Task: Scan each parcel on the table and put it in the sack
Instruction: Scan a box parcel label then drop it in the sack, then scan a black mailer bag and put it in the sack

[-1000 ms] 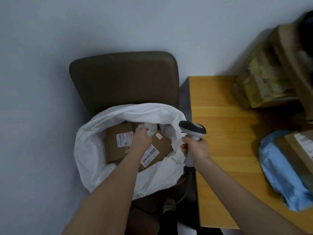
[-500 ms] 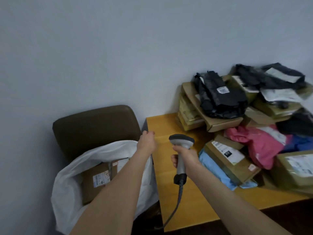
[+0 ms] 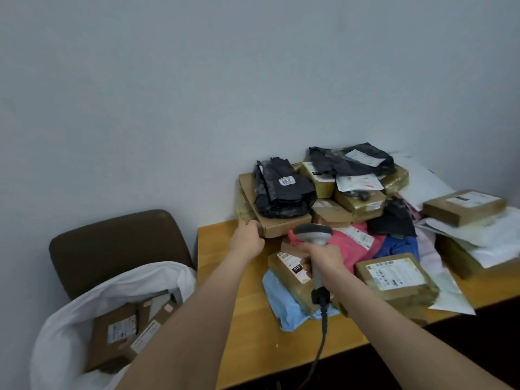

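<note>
Currently, the step in hand is taking the next parcel from the pile. The left hand (image 3: 247,239) reaches across the desk (image 3: 222,280) to the near-left corner of the flat cardboard box (image 3: 284,227), which sits at the left end of the pile near the wall. The back of the hand hides its fingers, so it cannot be told whether they already pinch the box edge or only touch it. The right hand (image 3: 323,261) is wrapped round the handle of the scanner (image 3: 312,231), head up, held over the parcels in front of the pile.

The box lies broad face up, resting on other parcels and tilted down toward the person. Its long axis reads as running from the near corner away toward the wall, with the short front face turned to the person. A black bag (image 3: 284,192) rests on top of it, label upward.

To do the step well:
1. Grip the corner with the thumb above and the fingers below.
2. Draw the box out low and level, or clear the black bag first, so that the bag does not slide off.
3. Turn the box until its own label, not in view, faces the scanner head.
4. Carry it left to the white sack (image 3: 67,322) on the chair (image 3: 112,237).
</note>
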